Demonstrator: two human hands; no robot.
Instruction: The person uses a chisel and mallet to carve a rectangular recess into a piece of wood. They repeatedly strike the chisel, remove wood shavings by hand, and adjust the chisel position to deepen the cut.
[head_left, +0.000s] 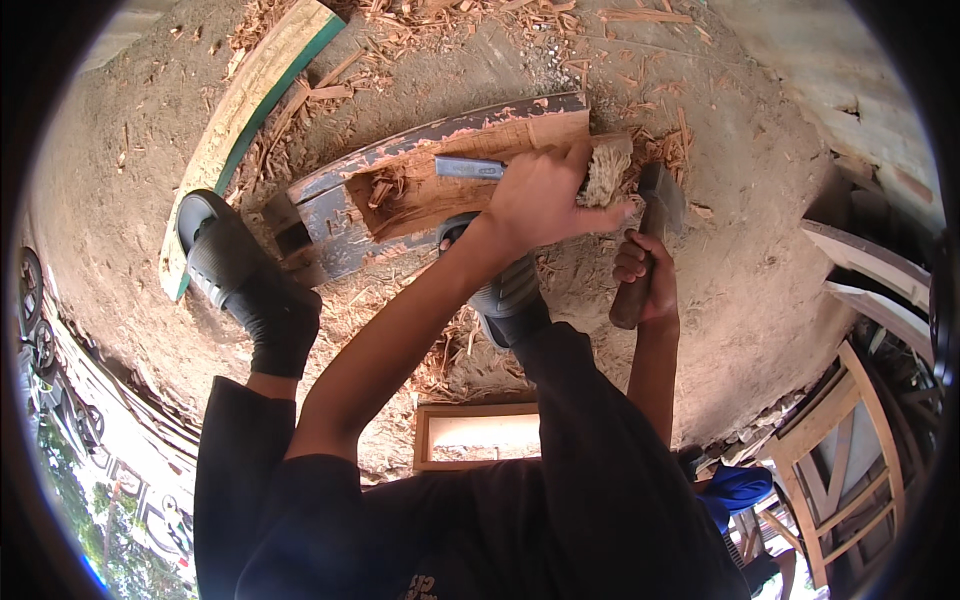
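Observation:
My left hand is closed round a chisel, its thumb stretched out toward the right. The chisel's flat metal blade points left over a long wooden block with flaking grey paint. Behind the hand shows the chisel's pale, frayed end. A long hollow is cut into the block, and loose chips lie at its left end. Just right of the frayed end, my right hand grips a hammer by its thick dark handle. The hammer's head is up beside my left thumb.
My sandalled feet stand by the block, the right one against its near side. A curved timber with a green edge lies left. Wood chips litter the dirt floor. A wooden frame lies nearer me; chair-like frames and a person in blue are lower right.

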